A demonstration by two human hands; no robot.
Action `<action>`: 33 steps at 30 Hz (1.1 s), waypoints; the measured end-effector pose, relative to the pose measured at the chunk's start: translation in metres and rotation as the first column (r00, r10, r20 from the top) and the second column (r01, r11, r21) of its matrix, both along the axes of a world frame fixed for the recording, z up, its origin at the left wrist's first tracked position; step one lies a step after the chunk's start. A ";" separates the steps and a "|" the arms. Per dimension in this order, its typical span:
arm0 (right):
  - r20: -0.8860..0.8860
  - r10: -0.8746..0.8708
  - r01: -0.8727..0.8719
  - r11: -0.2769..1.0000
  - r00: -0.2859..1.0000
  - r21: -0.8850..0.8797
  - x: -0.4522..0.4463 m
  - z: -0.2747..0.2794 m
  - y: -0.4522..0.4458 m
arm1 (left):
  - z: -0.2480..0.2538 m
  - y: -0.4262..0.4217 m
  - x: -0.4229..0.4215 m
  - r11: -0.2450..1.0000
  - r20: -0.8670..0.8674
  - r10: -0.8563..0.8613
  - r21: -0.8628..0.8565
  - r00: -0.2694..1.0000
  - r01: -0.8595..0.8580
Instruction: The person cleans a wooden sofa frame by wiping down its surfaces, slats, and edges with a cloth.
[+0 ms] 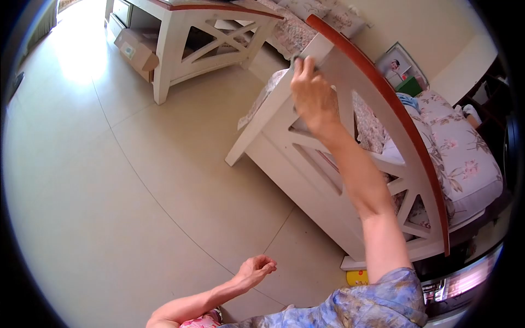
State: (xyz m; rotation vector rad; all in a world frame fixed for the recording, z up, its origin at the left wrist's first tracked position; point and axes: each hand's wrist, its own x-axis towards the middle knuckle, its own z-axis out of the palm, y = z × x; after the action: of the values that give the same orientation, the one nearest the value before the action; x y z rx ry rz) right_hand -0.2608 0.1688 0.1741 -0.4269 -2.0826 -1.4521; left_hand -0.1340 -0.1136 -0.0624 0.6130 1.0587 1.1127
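My right hand reaches forward to the upper front post of a white wooden sofa side. Its fingers press down on a dark grey cloth, which shows only in small bits around the hand. The sofa side has crossed slats and a curved red-brown top rail. Low in the view, my left hand hangs over the floor, fingers curled together, with nothing visible in them and touching no furniture.
A white table with crossed slats stands at the top left, a cardboard box on its lower level. Floral cushions lie on the sofa. Behind are a framed picture and a green box. A yellow container sits beneath the sofa side.
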 end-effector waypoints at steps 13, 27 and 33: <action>-0.255 0.075 -0.198 0.843 0.964 -0.500 0.062 0.014 -0.019 | -0.016 -0.003 0.013 1.000 -0.036 -0.013 -0.009 0.999 0.013; -0.069 -0.072 0.087 0.970 0.995 0.228 -0.002 0.054 0.028 | -0.030 0.005 0.025 1.000 -0.033 -0.008 -0.017 0.999 0.007; -0.052 0.061 -0.046 0.966 0.997 0.253 0.085 0.063 0.007 | -0.031 0.006 0.030 1.000 -0.030 -0.022 0.007 0.999 0.022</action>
State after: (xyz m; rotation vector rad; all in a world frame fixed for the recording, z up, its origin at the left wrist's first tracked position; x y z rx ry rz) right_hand -0.1760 0.1756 0.2376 -0.3059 -1.8186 -1.6253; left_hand -0.1042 -0.1072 -0.0931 0.6471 1.0713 1.0919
